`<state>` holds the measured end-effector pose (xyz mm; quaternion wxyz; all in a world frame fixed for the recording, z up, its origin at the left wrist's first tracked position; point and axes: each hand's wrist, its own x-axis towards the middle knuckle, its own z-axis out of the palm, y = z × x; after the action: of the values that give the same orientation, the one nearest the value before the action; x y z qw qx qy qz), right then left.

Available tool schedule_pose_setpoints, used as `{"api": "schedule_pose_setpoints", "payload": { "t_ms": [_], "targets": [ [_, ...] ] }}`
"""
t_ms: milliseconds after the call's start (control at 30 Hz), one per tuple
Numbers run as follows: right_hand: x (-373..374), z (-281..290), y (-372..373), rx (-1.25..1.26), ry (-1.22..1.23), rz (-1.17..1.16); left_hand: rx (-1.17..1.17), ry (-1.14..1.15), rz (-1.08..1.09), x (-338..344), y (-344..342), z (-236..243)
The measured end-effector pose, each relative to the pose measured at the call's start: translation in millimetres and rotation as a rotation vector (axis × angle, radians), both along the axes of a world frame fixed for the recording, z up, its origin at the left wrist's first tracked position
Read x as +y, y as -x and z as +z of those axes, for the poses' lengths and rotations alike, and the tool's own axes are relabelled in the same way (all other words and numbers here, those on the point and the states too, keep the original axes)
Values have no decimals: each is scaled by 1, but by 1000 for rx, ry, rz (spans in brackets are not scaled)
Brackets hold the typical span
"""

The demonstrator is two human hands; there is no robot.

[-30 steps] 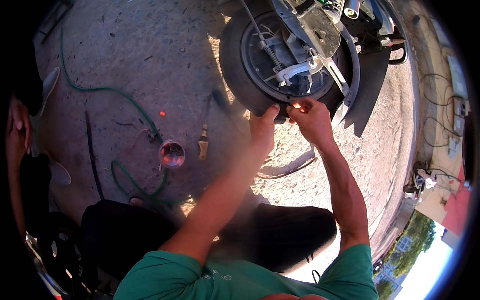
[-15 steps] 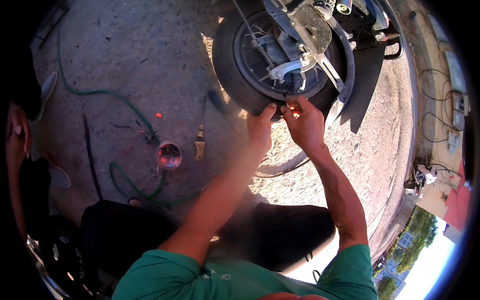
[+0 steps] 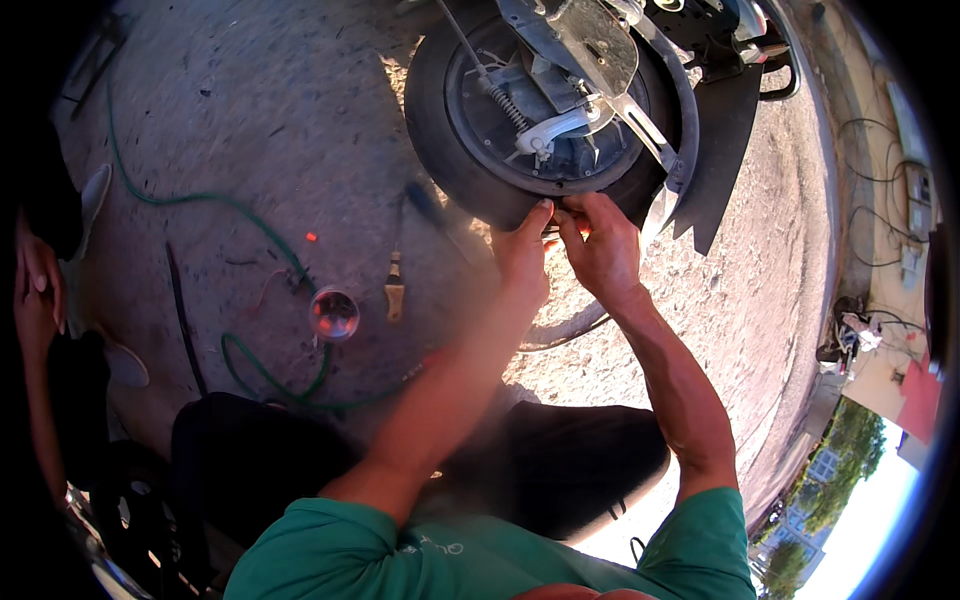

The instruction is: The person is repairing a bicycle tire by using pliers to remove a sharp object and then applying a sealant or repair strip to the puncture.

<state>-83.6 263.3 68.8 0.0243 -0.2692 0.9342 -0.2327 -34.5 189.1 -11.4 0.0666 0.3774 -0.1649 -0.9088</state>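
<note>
A scooter wheel with a black tyre point(image 3: 432, 120) lies in front of me at the top. My left hand point(image 3: 522, 258) is closed at the tyre's near edge, thumb pointing up along the rubber. Right beside it, my right hand point(image 3: 606, 246) pinches at the same edge, thumb and index finger together. A small bit of orange-red shows by its fingers; what they hold is too hidden to name. Inside the tyre sits the dusty wheel hub point(image 3: 490, 140) with a spring rod and a silver lever point(image 3: 556, 128).
Left of my arms lie a wooden-handled screwdriver point(image 3: 395, 292), a dark-handled tool point(image 3: 426, 203), a clear cup point(image 3: 333, 314), an orange piece point(image 3: 312, 237), a green hose point(image 3: 240, 207) and a black strip point(image 3: 183, 315). Another person's hands point(image 3: 40, 285) rest at the far left.
The wheel and scooter sit slightly further left and higher in view. Both hands stay at the tyre's edge; the right hand's fingers have turned in closer to the left thumb.
</note>
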Motion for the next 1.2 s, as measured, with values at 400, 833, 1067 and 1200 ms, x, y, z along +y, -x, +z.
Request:
{"api": "schedule_pose_setpoints", "payload": {
  "t_ms": [400,833,1067,1200],
  "targets": [
    [-2,-2,4,195,11,199,73,260,51,7,4,-27],
    [-15,4,1,-80,-7,-33,-57,178,-133,-18,-2,-3],
    [-8,3,-6,-16,-117,-27,-38,213,-153,-4,-11,-17],
    [-6,-17,-1,109,-29,125,24,227,-145,-14,-12,-24]
  ]
}}
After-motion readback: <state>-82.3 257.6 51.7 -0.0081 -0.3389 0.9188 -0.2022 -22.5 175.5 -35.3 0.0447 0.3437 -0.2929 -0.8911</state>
